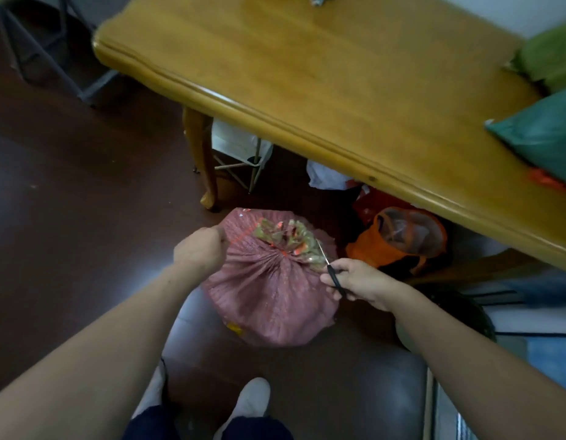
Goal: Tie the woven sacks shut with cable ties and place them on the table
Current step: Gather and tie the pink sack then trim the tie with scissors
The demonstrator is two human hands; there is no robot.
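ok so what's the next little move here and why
Probably bring the scissors in the right hand across to the red tie and snip its tail near the neck. The left hand holds that tail taut, the sack is already cinched, and the blades point at the gather.

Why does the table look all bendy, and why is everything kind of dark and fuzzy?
Head view: the wide lens bows the edge of the yellow wooden table; dim light leaves the brown floor dark; the green sacks at right are smeared; the pink woven sack, the left hand pinching a red cable tie and the right hand gripping black-handled scissors look sharper.
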